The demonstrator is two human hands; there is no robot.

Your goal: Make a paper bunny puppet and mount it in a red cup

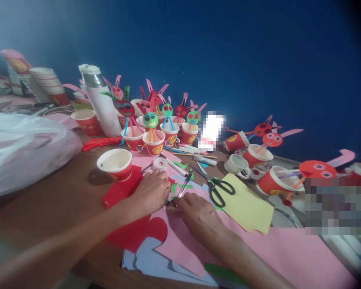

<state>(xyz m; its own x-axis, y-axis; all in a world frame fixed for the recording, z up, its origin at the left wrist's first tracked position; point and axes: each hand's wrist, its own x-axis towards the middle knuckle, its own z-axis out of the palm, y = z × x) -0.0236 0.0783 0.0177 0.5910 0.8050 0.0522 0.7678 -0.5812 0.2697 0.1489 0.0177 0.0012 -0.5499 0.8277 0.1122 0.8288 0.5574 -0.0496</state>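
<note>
A brown tabletop (48, 192) spans the lower half of the frame. At left lies a translucent white plastic bag (27, 152); at upper left stand a stack of paper cups (49, 82) and a white flask (100, 104). A red-and-white paper cup (116, 164) stands upright left of centre, with an elongated red object (102, 143) behind it. Lower centre to lower right, overlapping sheets cover the surface: red paper (123, 188), pale-blue paper (147, 259), pink paper (289, 249) and yellow paper (248, 202). A pale mug (237, 165) stands right of centre.
</note>
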